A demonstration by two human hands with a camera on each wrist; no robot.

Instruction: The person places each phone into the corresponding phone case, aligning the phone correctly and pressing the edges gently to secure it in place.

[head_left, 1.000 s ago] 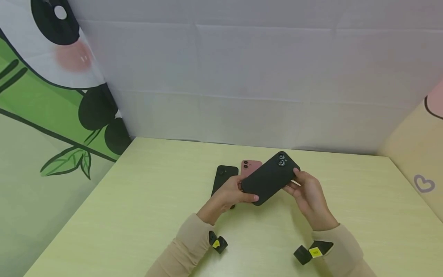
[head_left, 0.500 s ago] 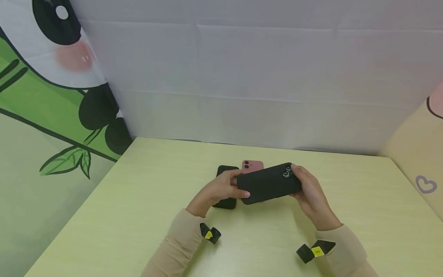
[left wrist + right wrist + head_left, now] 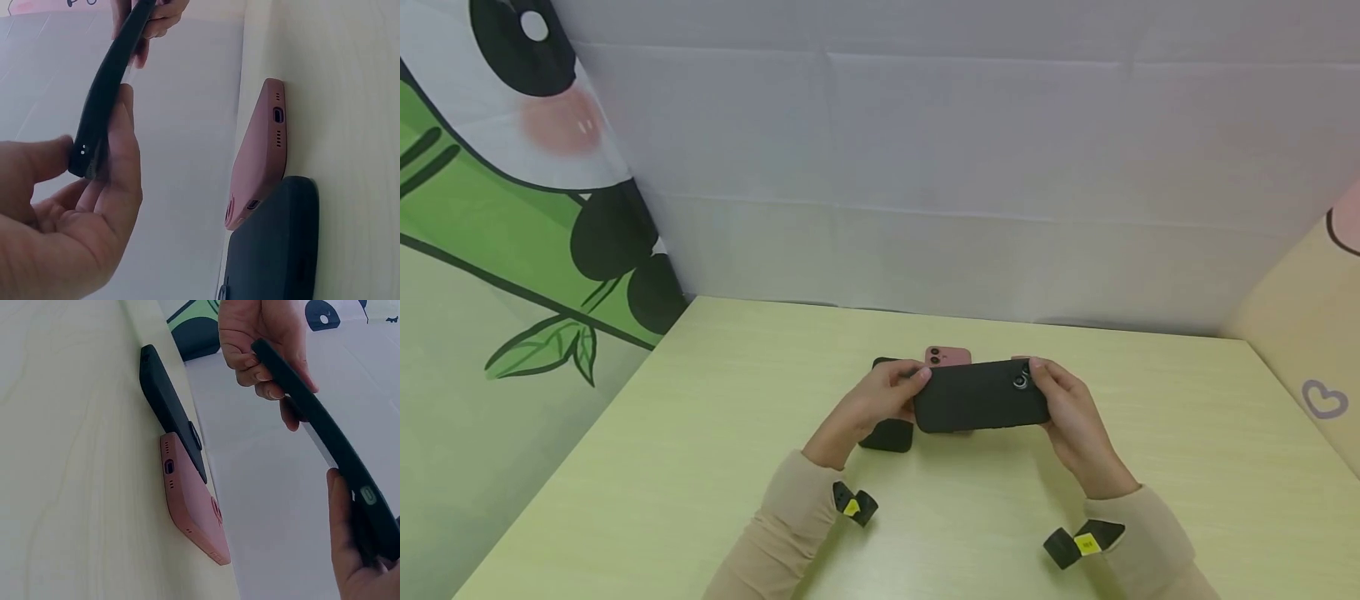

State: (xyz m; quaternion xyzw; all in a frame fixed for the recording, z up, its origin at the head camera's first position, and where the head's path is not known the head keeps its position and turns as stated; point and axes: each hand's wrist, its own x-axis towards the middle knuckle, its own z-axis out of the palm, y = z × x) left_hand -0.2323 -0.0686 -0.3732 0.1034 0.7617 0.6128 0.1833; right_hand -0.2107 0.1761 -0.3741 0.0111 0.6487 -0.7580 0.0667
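A phone in a matte black case (image 3: 973, 400) is held level above the table, its camera lenses at the right end facing the head camera. My left hand (image 3: 880, 396) pinches its left end, thumb near the upper corner. My right hand (image 3: 1071, 412) grips the right end beside the lenses. From the right wrist view, the case (image 3: 325, 422) looks slightly bowed, with a pill-shaped cutout in its edge. Under and behind it lie a pink phone (image 3: 947, 356) and another black phone (image 3: 887, 436), side by side, backs up. The held phone and my left hand partly cover both.
The pale wooden table (image 3: 737, 400) reaches back to a white cloth wall (image 3: 925, 167). A printed cartoon panel (image 3: 535, 233) stands along the left, and a cream panel (image 3: 1307, 333) along the right.
The held phone has turned from a steep slant to nearly level and tipped away slightly. My left hand shifted left, and its thumb moved up from the lower edge to the upper corner.
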